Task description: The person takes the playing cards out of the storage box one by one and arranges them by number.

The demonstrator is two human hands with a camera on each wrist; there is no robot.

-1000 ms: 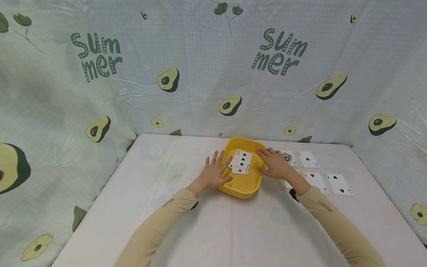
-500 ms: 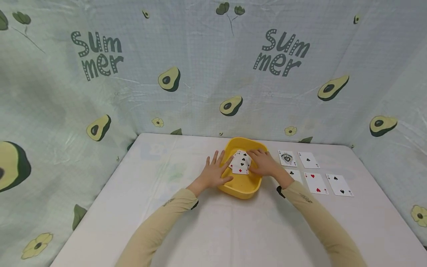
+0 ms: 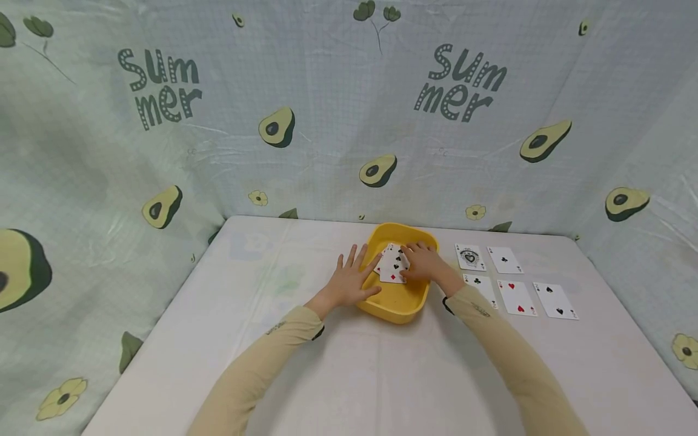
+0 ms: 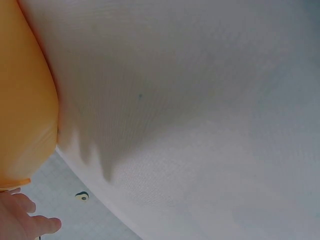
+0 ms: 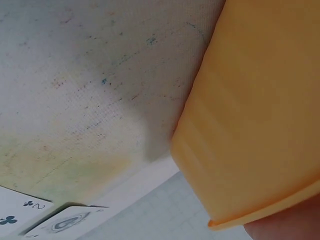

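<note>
I judge the playing cards [image 3: 391, 271] inside the yellow bin [image 3: 397, 300] light, slick and easily creased, best pinched by 1 edge; my left hand [image 3: 346, 286] spreads straight fingers at its rim, my right hand [image 3: 425, 264] reaches the cards, its grip unclear to me

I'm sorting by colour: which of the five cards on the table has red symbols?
The middle card in the row nearer the person: its hearts are red; the other four show black.
</note>
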